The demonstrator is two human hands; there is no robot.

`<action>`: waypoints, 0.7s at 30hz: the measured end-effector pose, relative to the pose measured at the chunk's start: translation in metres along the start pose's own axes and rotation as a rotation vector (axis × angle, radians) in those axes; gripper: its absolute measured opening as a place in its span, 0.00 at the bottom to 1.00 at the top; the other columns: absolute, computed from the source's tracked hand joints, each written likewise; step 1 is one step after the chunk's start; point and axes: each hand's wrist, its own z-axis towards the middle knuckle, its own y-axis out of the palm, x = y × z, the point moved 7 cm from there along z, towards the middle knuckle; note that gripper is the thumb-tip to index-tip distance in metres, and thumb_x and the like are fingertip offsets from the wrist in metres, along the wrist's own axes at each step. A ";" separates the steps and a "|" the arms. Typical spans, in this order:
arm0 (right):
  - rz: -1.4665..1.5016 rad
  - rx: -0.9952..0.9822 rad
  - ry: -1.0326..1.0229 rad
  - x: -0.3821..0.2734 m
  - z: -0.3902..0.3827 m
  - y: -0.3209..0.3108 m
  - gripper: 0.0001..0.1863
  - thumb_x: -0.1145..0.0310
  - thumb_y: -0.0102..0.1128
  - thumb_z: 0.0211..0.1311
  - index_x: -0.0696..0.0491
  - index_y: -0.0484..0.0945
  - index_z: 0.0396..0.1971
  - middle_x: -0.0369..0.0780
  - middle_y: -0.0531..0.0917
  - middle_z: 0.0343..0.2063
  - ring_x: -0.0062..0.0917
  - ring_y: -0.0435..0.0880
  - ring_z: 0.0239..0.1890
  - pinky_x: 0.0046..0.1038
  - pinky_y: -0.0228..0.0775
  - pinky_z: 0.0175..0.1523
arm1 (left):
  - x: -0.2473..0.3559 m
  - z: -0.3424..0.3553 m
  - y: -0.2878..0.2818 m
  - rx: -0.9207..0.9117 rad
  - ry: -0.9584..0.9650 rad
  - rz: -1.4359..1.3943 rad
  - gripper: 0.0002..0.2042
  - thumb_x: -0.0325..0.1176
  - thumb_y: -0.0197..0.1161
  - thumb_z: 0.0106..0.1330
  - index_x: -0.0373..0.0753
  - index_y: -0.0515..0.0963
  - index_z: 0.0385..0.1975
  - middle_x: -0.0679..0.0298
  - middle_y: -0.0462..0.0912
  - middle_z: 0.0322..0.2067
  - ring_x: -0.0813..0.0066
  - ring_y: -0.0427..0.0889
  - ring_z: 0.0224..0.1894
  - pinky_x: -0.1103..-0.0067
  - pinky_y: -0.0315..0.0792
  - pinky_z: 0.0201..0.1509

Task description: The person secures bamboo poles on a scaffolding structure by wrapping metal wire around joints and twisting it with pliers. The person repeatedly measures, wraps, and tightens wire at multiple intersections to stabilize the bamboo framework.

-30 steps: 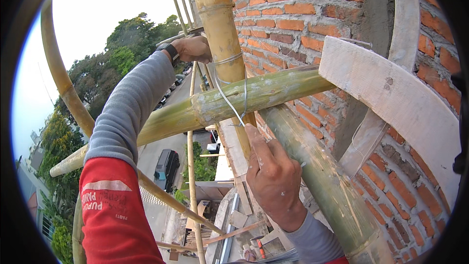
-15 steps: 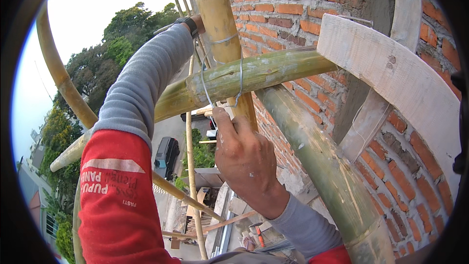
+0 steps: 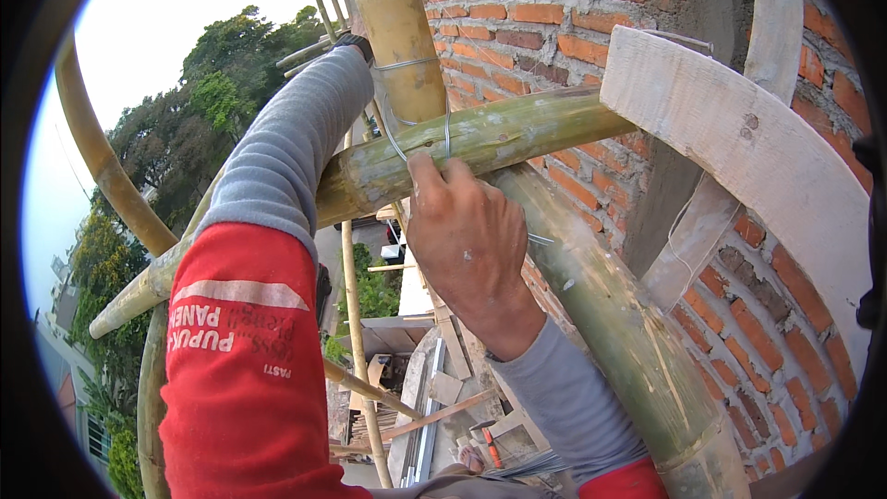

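My right hand is closed just below the green crosswise bamboo pole, gripping a loop of silvery binding wire. The loop runs over that pole, and loose wire ends stick out to the right of the hand. Behind the crossing stands a thick yellow upright bamboo pole, with another strand of wire round it higher up. My left arm reaches up and across to the upright. A dark band circles its wrist, while the left hand itself is hidden behind the pole.
A thick bamboo pole slants down to the right beside a brick wall. A whitish plank juts out at the right. Far below lie a hammer, boards and a street; trees fill the left.
My right hand has moved up against the crosswise pole, pulling the wire loop, and wire ends now show beside it. My left forearm has shifted slightly right, its hand passing out of sight.
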 end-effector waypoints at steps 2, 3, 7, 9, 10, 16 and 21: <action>0.047 0.051 0.022 0.002 0.009 -0.002 0.05 0.73 0.59 0.62 0.55 0.80 0.35 0.45 0.82 0.23 0.44 0.88 0.27 0.43 0.78 0.29 | -0.005 0.001 0.002 -0.032 0.000 -0.002 0.23 0.40 0.58 0.77 0.36 0.70 0.66 0.54 0.86 0.47 0.71 0.84 0.50 0.69 0.77 0.56; 0.009 0.030 0.018 0.001 0.013 -0.001 0.04 0.72 0.59 0.63 0.54 0.80 0.35 0.44 0.83 0.25 0.40 0.89 0.27 0.39 0.80 0.30 | -0.007 0.003 0.002 -0.045 -0.001 -0.002 0.23 0.40 0.58 0.77 0.36 0.70 0.66 0.54 0.86 0.47 0.71 0.84 0.50 0.69 0.77 0.56; 0.007 0.019 0.037 0.001 0.033 0.004 0.04 0.71 0.60 0.62 0.55 0.79 0.30 0.46 0.84 0.24 0.41 0.89 0.28 0.40 0.80 0.32 | -0.015 0.005 0.004 -0.100 0.005 0.002 0.23 0.41 0.58 0.77 0.36 0.69 0.67 0.53 0.86 0.48 0.70 0.84 0.50 0.69 0.77 0.57; 0.059 0.026 0.074 0.007 0.042 0.007 0.04 0.72 0.60 0.62 0.56 0.79 0.28 0.47 0.84 0.23 0.46 0.88 0.28 0.45 0.79 0.33 | -0.026 0.004 0.008 -0.136 0.006 0.006 0.24 0.41 0.59 0.77 0.37 0.69 0.67 0.53 0.86 0.48 0.70 0.84 0.51 0.69 0.77 0.57; 0.076 0.010 0.095 0.010 0.045 0.011 0.05 0.72 0.60 0.63 0.56 0.79 0.29 0.48 0.84 0.24 0.46 0.89 0.28 0.46 0.79 0.33 | -0.033 0.002 0.012 -0.154 0.005 0.005 0.24 0.41 0.59 0.77 0.37 0.69 0.68 0.53 0.85 0.48 0.70 0.84 0.51 0.69 0.77 0.57; -0.003 -0.003 0.049 0.013 0.050 0.022 0.06 0.69 0.60 0.67 0.56 0.81 0.35 0.44 0.87 0.26 0.34 0.92 0.30 0.31 0.83 0.31 | -0.061 0.001 0.029 -0.229 -0.005 0.004 0.25 0.41 0.59 0.77 0.37 0.67 0.69 0.53 0.85 0.49 0.69 0.84 0.51 0.68 0.76 0.58; 0.124 -0.017 0.176 0.024 0.037 0.018 0.10 0.65 0.60 0.70 0.56 0.76 0.38 0.48 0.85 0.23 0.46 0.88 0.26 0.46 0.78 0.31 | -0.056 0.002 0.036 -0.323 -0.042 0.016 0.26 0.42 0.59 0.77 0.37 0.66 0.69 0.52 0.85 0.49 0.69 0.84 0.52 0.68 0.76 0.59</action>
